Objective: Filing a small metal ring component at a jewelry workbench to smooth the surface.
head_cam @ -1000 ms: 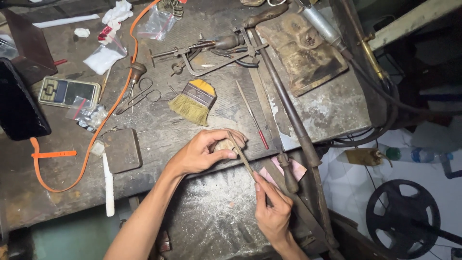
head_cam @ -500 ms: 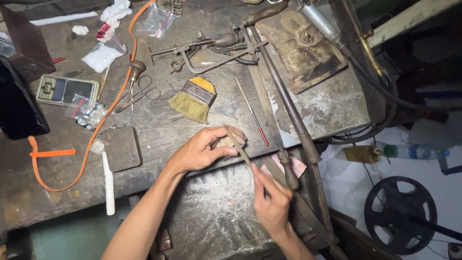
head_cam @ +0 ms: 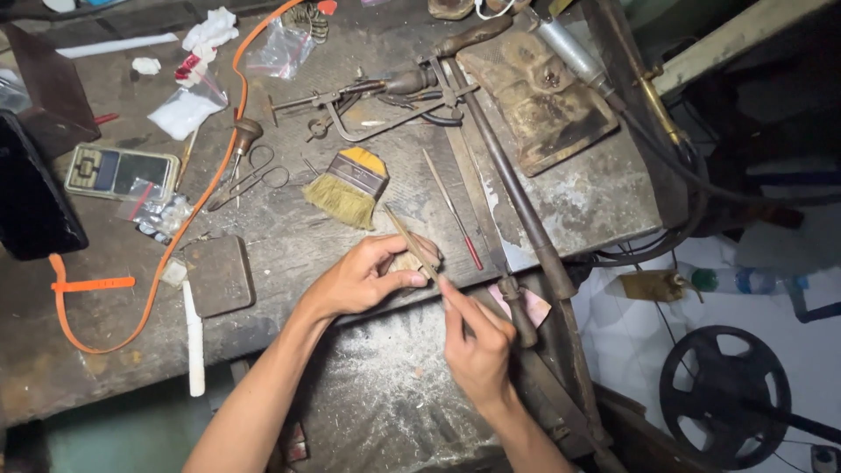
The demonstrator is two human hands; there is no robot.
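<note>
- A thin flat file (head_cam: 412,241) lies slanted across the front edge of the workbench (head_cam: 289,263), its tip pointing to about 11 o'clock and its handle end going down to 5 o'clock.
- The file rests on a small pale piece (head_cam: 412,260), too small to tell its kind, which sits at the bench edge.
- The left hand (head_cam: 363,280) is at 9 o'clock of this piece; its fingers are closed around the piece and press it against the bench.
- The right hand (head_cam: 477,346) is at 5 o'clock of the piece; its fingers are pinched on the lower end of the file. The two hands are near, but not touching.
- A yellow-handled brush (head_cam: 346,186) lies at 11 o'clock of the left hand, near.
- A red-tipped needle file (head_cam: 452,210) lies at 1 o'clock of the piece.
- A dark flat square block (head_cam: 219,274) lies at 9 o'clock, well apart from the left hand.
- An orange cable (head_cam: 184,223) curves beyond the block, and a small pocket scale (head_cam: 114,171) is at 10 o'clock, far.
</note>
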